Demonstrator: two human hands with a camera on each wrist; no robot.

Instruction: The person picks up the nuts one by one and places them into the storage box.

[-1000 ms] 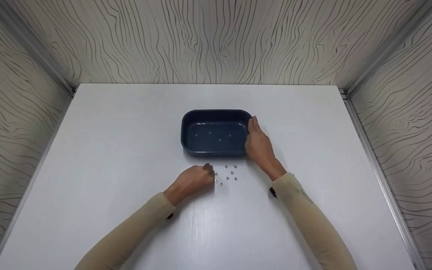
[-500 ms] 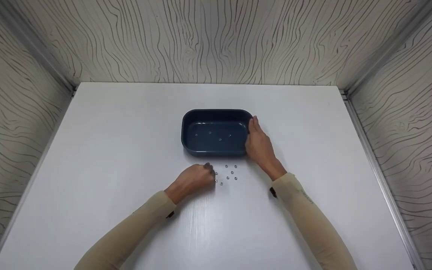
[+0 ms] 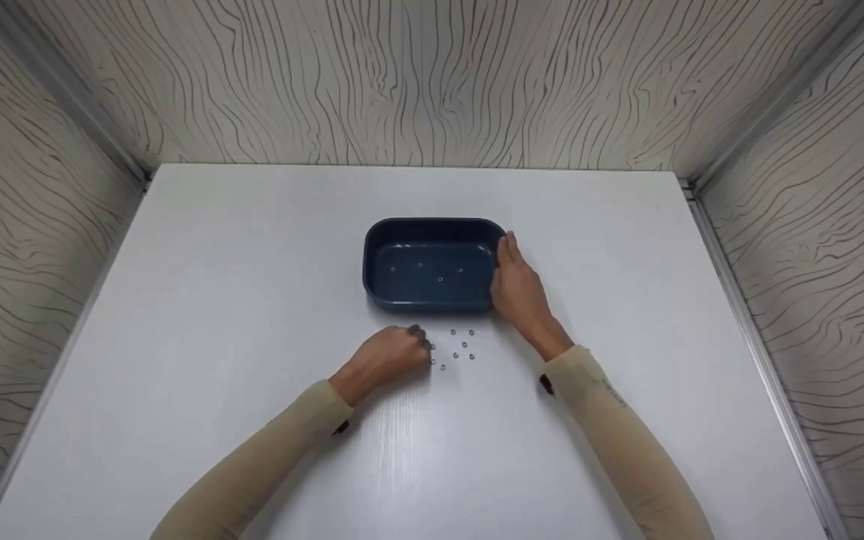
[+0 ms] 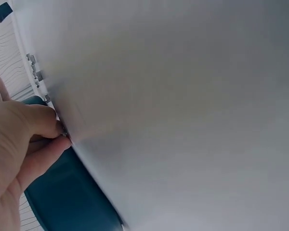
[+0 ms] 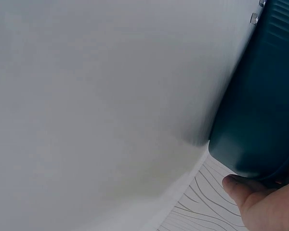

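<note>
A dark blue rectangular plastic basin (image 3: 432,307) stands on the white table, with several small metal nuts (image 3: 440,279) spread over its floor. My right hand (image 3: 520,294) holds the basin's right end, fingers along the outside near the rim; the right wrist view shows a fingertip (image 5: 237,188) against that end of the basin (image 5: 253,106). In front of the basin lie several more loose nuts (image 3: 455,355). Left of them, my left hand (image 3: 391,354) is down at the table. Its thumb and finger pinch a tiny nut (image 4: 64,133), mostly hidden by the fingertips.
The white table (image 3: 214,285) spreads out on all sides of the basin. Wood-patterned panels (image 3: 402,82) rise behind it and at both sides, with metal rails (image 3: 769,397) along the side edges.
</note>
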